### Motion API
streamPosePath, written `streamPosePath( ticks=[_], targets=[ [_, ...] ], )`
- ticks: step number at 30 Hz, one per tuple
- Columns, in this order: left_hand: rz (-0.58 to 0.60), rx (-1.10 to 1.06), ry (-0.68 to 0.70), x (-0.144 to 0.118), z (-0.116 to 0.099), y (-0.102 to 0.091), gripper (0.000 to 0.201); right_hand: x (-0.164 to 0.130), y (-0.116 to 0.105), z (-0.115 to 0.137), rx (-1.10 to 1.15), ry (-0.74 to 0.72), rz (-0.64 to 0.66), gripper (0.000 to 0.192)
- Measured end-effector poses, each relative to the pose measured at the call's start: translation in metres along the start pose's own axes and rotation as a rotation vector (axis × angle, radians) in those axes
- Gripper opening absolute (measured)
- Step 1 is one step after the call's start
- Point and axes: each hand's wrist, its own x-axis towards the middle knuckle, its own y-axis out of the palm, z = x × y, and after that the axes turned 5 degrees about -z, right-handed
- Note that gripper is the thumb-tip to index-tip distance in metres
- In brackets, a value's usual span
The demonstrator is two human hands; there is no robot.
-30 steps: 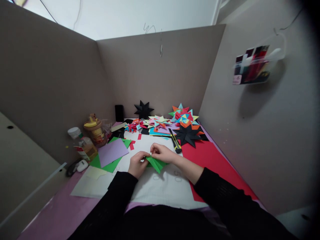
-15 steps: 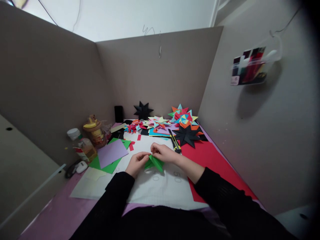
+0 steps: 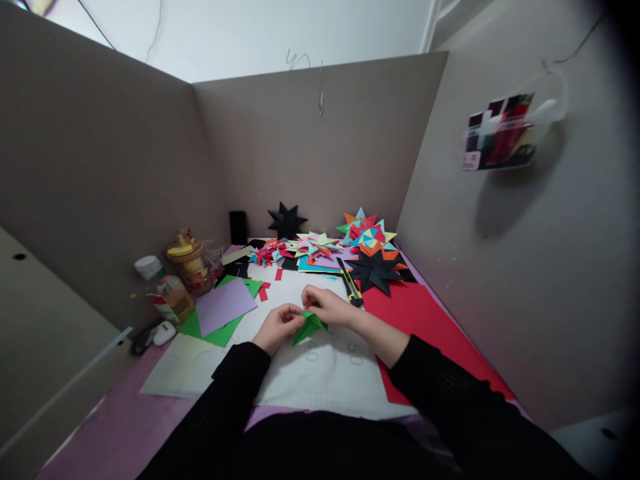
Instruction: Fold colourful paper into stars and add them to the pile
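A small folded piece of green paper (image 3: 309, 327) rests on the white cutting mat (image 3: 325, 373) in front of me. My left hand (image 3: 277, 327) pinches its left side with thumb and fingers. My right hand (image 3: 327, 306) grips its upper right edge. Both hands meet over the paper, and both sleeves are black.
Sheets of purple paper (image 3: 224, 303) and green paper lie left of the mat, red paper (image 3: 425, 320) to the right. A yellow-black utility knife (image 3: 351, 285), a black paper star (image 3: 376, 270) and several coloured stars (image 3: 320, 245) lie behind. Bottles and a jar (image 3: 190, 263) stand at the left wall.
The green piece has been folded narrower and turned, its point now aimed lower left. Both hands stayed over it, shifting only slightly.
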Motion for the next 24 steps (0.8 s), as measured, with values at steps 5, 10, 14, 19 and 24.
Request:
streamPosePath(
  ticks=[5, 10, 14, 19, 24],
  targets=[
    [0.006, -0.023, 0.007, -0.001, -0.001, 0.001, 0.041, 0.0, -0.002, 0.002, -0.042, -0.029, -0.026, 0.018],
    [0.044, -0.089, -0.035, -0.004, -0.004, 0.001, 0.046, -0.001, -0.002, 0.004, -0.244, -0.084, -0.065, 0.015],
    [0.136, -0.154, -0.125, -0.007, -0.007, 0.0, 0.046, -0.004, -0.001, 0.01, -0.41, -0.115, -0.061, 0.01],
    [0.243, -0.17, -0.181, -0.009, -0.009, -0.002, 0.047, -0.006, -0.001, 0.017, -0.556, -0.155, -0.032, 0.007],
    [0.186, -0.128, -0.002, -0.005, -0.001, -0.002, 0.035, -0.009, -0.001, 0.023, -0.614, -0.211, -0.055, 0.006]
  ],
)
